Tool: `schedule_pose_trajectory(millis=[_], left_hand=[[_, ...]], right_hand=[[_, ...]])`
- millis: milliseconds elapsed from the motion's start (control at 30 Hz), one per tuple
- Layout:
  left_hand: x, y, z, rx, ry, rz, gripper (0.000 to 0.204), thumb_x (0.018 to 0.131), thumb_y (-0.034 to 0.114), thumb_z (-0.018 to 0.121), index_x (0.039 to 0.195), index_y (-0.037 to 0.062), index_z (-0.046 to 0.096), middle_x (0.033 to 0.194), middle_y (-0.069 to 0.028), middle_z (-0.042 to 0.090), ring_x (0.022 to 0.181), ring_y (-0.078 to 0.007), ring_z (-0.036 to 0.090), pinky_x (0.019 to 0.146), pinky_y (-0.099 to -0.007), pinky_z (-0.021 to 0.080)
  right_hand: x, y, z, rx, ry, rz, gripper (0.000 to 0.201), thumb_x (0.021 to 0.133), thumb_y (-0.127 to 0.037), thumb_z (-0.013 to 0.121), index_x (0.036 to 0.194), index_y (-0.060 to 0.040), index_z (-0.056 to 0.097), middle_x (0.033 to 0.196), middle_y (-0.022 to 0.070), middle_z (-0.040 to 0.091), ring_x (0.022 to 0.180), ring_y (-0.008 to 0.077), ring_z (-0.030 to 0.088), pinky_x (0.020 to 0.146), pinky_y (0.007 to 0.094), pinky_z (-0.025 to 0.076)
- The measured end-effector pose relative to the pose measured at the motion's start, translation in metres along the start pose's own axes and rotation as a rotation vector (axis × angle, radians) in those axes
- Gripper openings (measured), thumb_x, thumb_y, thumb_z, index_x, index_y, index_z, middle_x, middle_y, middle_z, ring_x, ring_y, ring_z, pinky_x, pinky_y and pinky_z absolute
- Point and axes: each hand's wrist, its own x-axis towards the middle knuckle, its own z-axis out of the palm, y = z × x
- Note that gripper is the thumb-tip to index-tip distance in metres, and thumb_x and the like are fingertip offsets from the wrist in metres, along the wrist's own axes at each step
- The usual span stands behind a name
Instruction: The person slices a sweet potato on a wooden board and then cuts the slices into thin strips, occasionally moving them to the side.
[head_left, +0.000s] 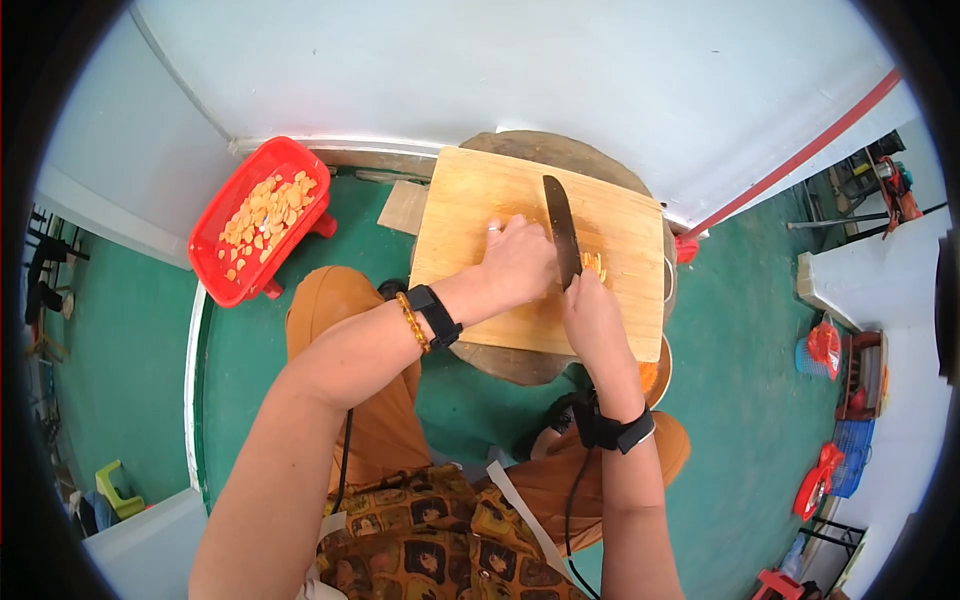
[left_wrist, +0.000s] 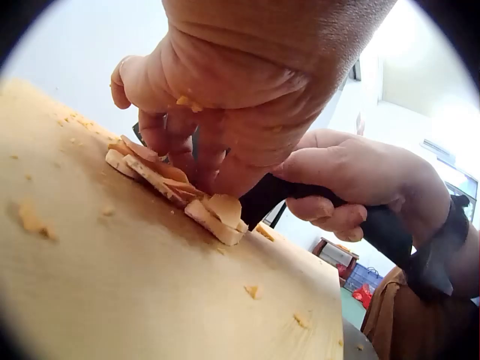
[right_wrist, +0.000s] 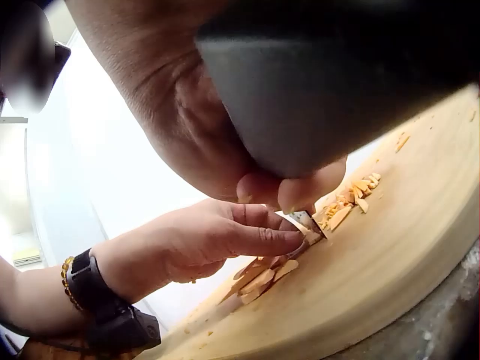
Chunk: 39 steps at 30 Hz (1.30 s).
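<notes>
A wooden cutting board (head_left: 465,185) bears a layered row of pale orange vegetable slices (left_wrist: 154,176). My left hand (head_left: 522,258) holds these slices down, its fingers bent over them and the fingertips on the row. A large dark-bladed knife (head_left: 562,225) stands right beside those fingers, its tip towards the far side of the board. Curled round the knife's black handle (left_wrist: 379,231) is my right hand (head_left: 595,318). Thin cut strips (right_wrist: 349,202) lie in a small heap on the other side of the blade. In the head view, the left hand hides the slices.
The board rests on a round wooden block (head_left: 535,148) near the white wall (head_left: 420,70). At the left, a red tub (head_left: 205,252) contains many more slices. Below the board's near right corner, a bowl (head_left: 660,372) with orange contents shows partly, close to the right knee.
</notes>
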Motion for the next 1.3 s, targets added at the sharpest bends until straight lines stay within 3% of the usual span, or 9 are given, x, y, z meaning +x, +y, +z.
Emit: schedule_pose_trajectory(millis=[67, 167, 267, 467, 767, 1300], left_hand=[[-0.001, 0.0, -0.001, -0.009, -0.003, 0.004, 0.006, 0.073, 0.018, 0.068, 0.077, 0.0145, 0.072, 0.084, -0.0044, 0.059, 0.095, -0.0271, 0.05, 0.083, -0.0497, 0.032], [-0.001, -0.001, 0.003, -0.006, 0.018, 0.023, 0.006, 0.073, 0.017, 0.068, 0.077, 0.0151, 0.072, 0.085, -0.0046, 0.06, 0.095, -0.0272, 0.05, 0.082, -0.0504, 0.032], [-0.003, -0.001, 0.001, -0.029, 0.019, 0.02, 0.007, 0.072, 0.017, 0.069, 0.078, 0.0153, 0.072, 0.085, -0.0047, 0.06, 0.095, -0.0274, 0.051, 0.083, -0.0498, 0.032], [-0.002, 0.003, -0.002, -0.028, -0.005, -0.002, 0.008, 0.072, 0.018, 0.069, 0.079, 0.0156, 0.072, 0.086, -0.0049, 0.061, 0.095, -0.0276, 0.051, 0.083, -0.047, 0.032], [0.001, 0.009, -0.007, -0.025, 0.0, -0.023, 0.016, 0.072, 0.023, 0.068, 0.081, 0.0105, 0.072, 0.086, -0.0066, 0.061, 0.095, -0.0273, 0.05, 0.084, -0.0469, 0.031], [0.002, 0.004, 0.005, 0.049, 0.036, 0.024, 0.008, 0.074, 0.017, 0.065, 0.078, 0.0139, 0.071, 0.087, -0.0055, 0.061, 0.096, -0.0264, 0.05, 0.083, -0.0478, 0.031]], right_hand=[[0.002, 0.004, -0.001, 0.011, 0.022, -0.038, 0.021, 0.094, -0.017, 0.046, 0.088, 0.0032, 0.048, 0.074, 0.0315, 0.058, 0.072, 0.0493, 0.057, 0.063, 0.0547, 0.046], [0.005, 0.013, -0.004, 0.202, -0.046, 0.111, 0.022, 0.095, -0.017, 0.045, 0.087, 0.0032, 0.049, 0.075, 0.0312, 0.057, 0.073, 0.0489, 0.057, 0.064, 0.0531, 0.045], [-0.001, 0.006, -0.013, 0.248, -0.015, 0.151, 0.022, 0.095, -0.018, 0.044, 0.089, 0.0032, 0.05, 0.075, 0.031, 0.057, 0.074, 0.0486, 0.056, 0.064, 0.0521, 0.044], [-0.009, 0.004, -0.016, 0.12, 0.019, 0.021, 0.023, 0.095, -0.018, 0.045, 0.089, 0.0028, 0.05, 0.074, 0.0305, 0.056, 0.073, 0.0486, 0.056, 0.064, 0.0519, 0.044], [-0.008, -0.001, -0.019, 0.145, 0.019, 0.077, 0.023, 0.096, -0.019, 0.046, 0.088, 0.0028, 0.05, 0.074, 0.0311, 0.057, 0.072, 0.0492, 0.056, 0.062, 0.0535, 0.043], [-0.002, -0.002, -0.012, 0.105, -0.002, 0.06, 0.025, 0.095, -0.019, 0.045, 0.087, 0.004, 0.05, 0.073, 0.0316, 0.057, 0.073, 0.049, 0.056, 0.064, 0.0526, 0.043]])
